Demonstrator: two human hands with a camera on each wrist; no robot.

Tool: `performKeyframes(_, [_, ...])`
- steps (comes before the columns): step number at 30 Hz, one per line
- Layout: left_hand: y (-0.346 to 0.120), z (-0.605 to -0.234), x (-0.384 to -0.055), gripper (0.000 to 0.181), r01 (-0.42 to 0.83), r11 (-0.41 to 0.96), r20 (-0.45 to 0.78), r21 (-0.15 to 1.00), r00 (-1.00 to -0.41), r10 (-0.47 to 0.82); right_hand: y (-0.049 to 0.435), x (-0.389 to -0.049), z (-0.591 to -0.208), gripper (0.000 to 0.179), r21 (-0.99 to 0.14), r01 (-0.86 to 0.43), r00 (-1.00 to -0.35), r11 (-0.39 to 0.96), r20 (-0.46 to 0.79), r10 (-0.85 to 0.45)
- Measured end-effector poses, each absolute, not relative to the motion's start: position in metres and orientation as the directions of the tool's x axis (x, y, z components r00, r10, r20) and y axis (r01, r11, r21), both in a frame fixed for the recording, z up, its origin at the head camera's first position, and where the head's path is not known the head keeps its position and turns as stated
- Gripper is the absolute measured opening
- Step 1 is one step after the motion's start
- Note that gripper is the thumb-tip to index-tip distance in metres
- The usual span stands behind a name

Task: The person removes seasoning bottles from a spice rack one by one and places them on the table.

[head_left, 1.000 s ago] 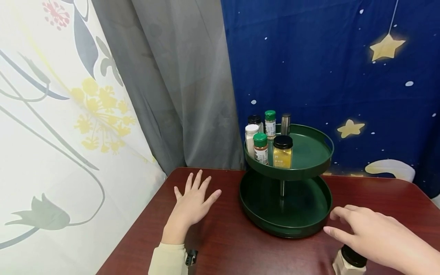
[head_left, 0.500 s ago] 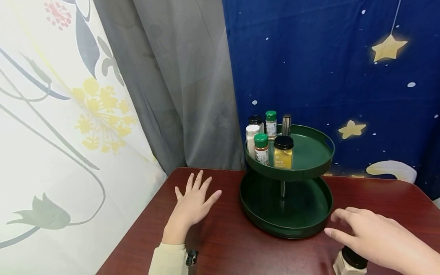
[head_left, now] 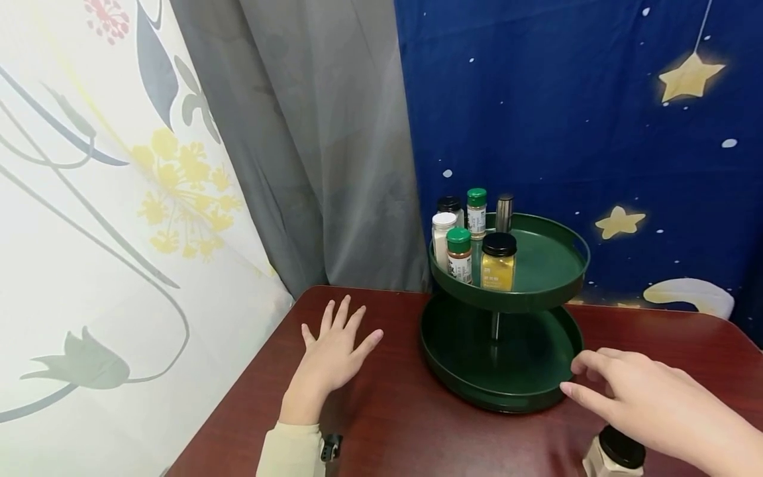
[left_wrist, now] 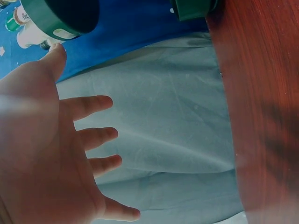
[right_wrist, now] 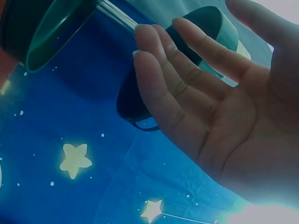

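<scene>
My left hand [head_left: 330, 358] is held palm down with its fingers spread, over the table left of a green two-tier round tray [head_left: 507, 401]. It holds nothing. At the tray's right side is my right hand [head_left: 640, 394], fingers loosely bent and thumb apart, with nothing in its grasp in the right wrist view. Partly beneath it in the head view stands a jar with a black lid [head_left: 622, 448] and pale contents, cut off by the frame's bottom edge. The upper tier [head_left: 551, 265] carries a black-lidded jar of yellow powder [head_left: 497, 270] and a green-capped shaker [head_left: 459, 258].
Also on the upper tier are a white-capped bottle [head_left: 442, 240], another green-capped shaker [head_left: 476, 215], a dark-lidded jar [head_left: 450, 207] and a metallic cylinder [head_left: 503, 213]. Grey [head_left: 369, 165] and blue [head_left: 536, 99] curtains hang behind the reddish-brown table [head_left: 393, 424].
The head view has turned slightly, so the tray and the pale jar sit a little farther right in it. Both hands keep nearly the same pose and place.
</scene>
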State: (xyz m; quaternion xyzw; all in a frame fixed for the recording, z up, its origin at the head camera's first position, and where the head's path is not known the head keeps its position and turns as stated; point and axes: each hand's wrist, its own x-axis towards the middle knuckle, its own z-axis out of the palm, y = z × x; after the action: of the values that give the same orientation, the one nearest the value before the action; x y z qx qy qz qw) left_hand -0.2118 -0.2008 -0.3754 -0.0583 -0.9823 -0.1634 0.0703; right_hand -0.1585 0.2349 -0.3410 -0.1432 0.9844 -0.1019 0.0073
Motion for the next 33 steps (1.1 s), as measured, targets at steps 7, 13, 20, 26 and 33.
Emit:
performKeyframes(7, [-0.199, -0.378, -0.213, 0.078, 0.145, 0.940, 0.164, 0.310, -0.982, 0.098, 0.235, -0.160, -0.319, 0.037, -0.254, -0.287, -0.954, 0.924, 0.160, -0.252])
performKeyframes(13, [-0.196, -0.378, -0.213, 0.078, 0.152, 0.937, 0.162, 0.315, -0.981, 0.105, 0.227, -0.162, -0.294, 0.025, -0.285, -0.395, -0.851, 0.873, 0.471, -0.231])
performKeyframes(20, [-0.193, -0.380, -0.213, 0.078, 0.150, 0.938, 0.157, 0.311, -0.982, 0.105, 0.213, -0.180, -0.261, 0.036, -0.178, -0.599, -0.628, 0.781, 0.709, -0.320])
performKeyframes(26, [-0.188, -0.380, -0.216, 0.078, 0.161, 0.936, 0.151, 0.313, -0.981, 0.119, 0.191, -0.196, -0.239, 0.037, -0.201, -0.616, -0.681, 0.762, 0.622, -0.387])
performKeyframes(33, [-0.183, -0.381, -0.217, 0.078, 0.163, 0.938, 0.151, 0.305, -0.981, 0.122, 0.169, -0.213, -0.220, 0.053, -0.278, -0.556, -0.792, 0.783, 0.463, -0.398])
